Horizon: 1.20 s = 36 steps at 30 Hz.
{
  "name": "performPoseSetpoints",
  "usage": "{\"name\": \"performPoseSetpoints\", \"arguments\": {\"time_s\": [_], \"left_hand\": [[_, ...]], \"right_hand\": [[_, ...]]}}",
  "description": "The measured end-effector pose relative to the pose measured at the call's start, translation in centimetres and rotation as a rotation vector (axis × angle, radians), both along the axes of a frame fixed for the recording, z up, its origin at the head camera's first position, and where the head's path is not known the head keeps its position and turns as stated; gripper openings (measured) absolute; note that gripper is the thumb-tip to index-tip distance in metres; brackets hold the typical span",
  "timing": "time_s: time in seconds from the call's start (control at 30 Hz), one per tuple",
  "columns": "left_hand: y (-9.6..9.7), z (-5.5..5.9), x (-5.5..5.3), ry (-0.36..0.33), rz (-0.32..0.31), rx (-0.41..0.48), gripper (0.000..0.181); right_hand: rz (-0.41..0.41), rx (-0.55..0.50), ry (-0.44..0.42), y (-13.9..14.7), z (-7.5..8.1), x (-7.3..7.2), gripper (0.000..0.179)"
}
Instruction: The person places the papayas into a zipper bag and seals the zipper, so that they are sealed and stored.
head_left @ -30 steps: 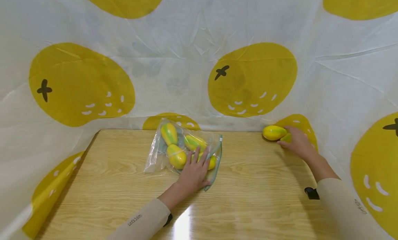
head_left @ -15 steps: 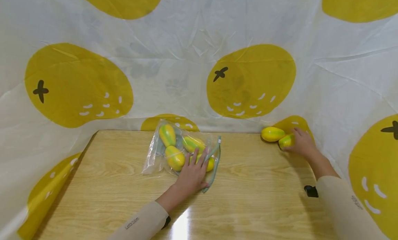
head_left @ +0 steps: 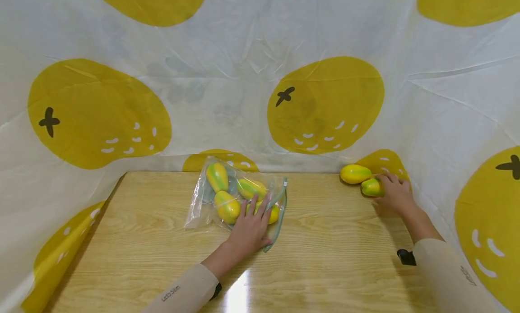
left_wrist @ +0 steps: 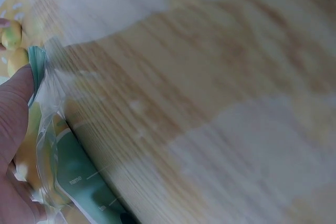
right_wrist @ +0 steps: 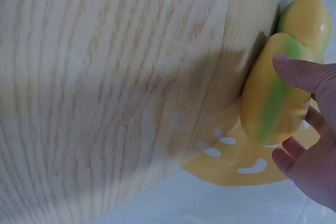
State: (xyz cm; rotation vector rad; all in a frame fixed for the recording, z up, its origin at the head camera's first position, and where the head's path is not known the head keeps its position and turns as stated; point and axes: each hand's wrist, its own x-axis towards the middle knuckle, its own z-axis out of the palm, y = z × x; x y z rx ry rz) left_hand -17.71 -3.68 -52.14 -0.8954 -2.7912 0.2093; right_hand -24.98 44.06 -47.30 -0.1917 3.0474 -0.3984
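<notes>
Yellow with green streaks, that's the fruit (head_left: 371,187) the right hand (head_left: 396,195) has at the far right of the table (head_left: 325,254). The right wrist view shows the thumb laid across its side and the fingers curled in behind, so I'd call that a light hold, though some of the finger contact is hidden.

Tips for this bit: it looks smooth and rounded, so I'd guess it could roll or slip if you only nip the end. Get the thumb nearer the middle, bring the fingers round the other side, then squeeze gently. Watch the neighbouring fruit (head_left: 354,173) too, a sloppy grab might knock it.

As for placement, the held fruit sits just left of the right palm, on the table. The neighbour is a bit farther left and toward the far cloth (head_left: 219,101); can't tell if the two actually touch.

Left hand (head_left: 248,229) is well off to the left, fingers straight and spread over the clear bag (head_left: 200,211), thumb by its green zip edge (head_left: 284,216). Four similar fruits lie inside, one partly under those fingers. Light, flat pressure there should keep the plastic from skating around.
</notes>
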Motion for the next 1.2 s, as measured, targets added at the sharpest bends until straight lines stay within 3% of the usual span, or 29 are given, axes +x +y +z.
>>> {"name": "performPoseSetpoints", "arguments": {"time_s": [0.23, 0.43, 0.6, 1.0, 1.2], "left_hand": [[0.0, 0.0, 0.0, -0.001, -0.002, 0.001, 0.105], [0.0, 0.0, -0.1, 0.010, -0.001, 0.013, 0.105], [0.0, -0.1, -0.1, 0.013, -0.005, 0.011, 0.106], [0.0, -0.1, -0.1, 0.020, -0.001, 0.017, 0.105], [0.1, -0.2, -0.1, 0.026, 0.000, 0.016, 0.106]], "right_hand": [[0.051, 0.052, 0.013, -0.3, 0.2, 0.8, 0.063], [0.116, 0.072, 0.023, -1.0, 0.3, 1.8, 0.069], [0.125, 0.066, 0.020, -1.7, 0.5, 3.0, 0.069], [0.195, -0.039, 0.014, -3.0, 0.3, 4.8, 0.068], [0.178, -0.222, -0.076, -3.0, -0.6, 5.6, 0.068]]}}
